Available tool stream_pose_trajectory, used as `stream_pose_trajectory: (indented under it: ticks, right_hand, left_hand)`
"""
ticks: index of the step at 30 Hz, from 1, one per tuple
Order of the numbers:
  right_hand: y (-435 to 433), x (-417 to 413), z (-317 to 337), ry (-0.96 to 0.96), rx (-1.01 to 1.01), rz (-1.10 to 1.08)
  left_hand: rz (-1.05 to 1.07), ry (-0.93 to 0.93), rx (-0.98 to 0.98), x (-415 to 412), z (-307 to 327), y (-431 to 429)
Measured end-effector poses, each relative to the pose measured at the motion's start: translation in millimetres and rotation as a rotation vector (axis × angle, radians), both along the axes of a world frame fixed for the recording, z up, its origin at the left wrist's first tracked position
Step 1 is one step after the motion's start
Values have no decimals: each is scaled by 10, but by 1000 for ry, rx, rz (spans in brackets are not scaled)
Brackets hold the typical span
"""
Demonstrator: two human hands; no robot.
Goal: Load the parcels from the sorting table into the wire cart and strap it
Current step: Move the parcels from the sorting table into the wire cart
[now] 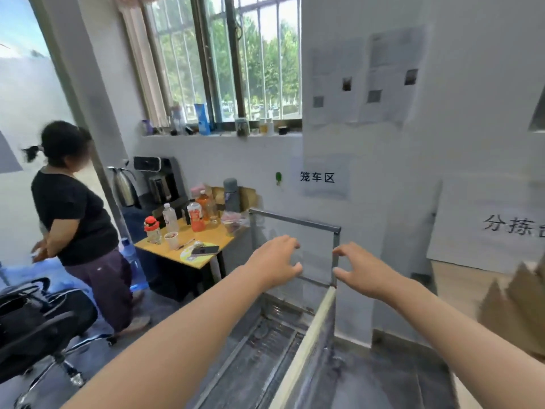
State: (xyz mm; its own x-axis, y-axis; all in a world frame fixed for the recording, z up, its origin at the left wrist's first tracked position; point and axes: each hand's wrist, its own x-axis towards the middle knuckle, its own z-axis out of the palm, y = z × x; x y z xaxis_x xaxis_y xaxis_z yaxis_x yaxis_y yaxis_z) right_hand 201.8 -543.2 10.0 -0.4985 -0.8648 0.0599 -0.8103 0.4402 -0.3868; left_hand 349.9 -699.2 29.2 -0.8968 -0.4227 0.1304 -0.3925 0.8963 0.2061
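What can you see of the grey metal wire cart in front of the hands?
The grey metal wire cart stands upright against the white wall, below a paper sign. Visible: grey top rail, right corner post, blurred mesh sides, barred floor, and a pale cream bar along its right edge. No parcels show inside. The left hand and right hand reach toward its far panel, fingers open; contact cannot be told.

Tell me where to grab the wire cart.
Take the wire cart by its top rail, from the near side, palms down: the bar lies level and bare, with the left hand and right hand open just below it.
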Motion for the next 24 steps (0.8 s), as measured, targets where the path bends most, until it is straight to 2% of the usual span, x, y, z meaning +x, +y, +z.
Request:
stream_pose_trajectory:
  ticks: [8,13,17,24]
  right_hand:
    - [1191,523,-80,-13,31,-289]
    - [2042,1070,-312,-2,86,-473]
    - [2783,1452,-398,-9,195,-593]
    - [3853,1707,-255,-22,146,-788]
  left_hand:
    - [-279,28,0,1,-172,727]
    - [-376,25,227,-46,-561,1318]
    - [-475,-36,323,6,-804,1959]
    - [-694,26,325,54,-601,3258]
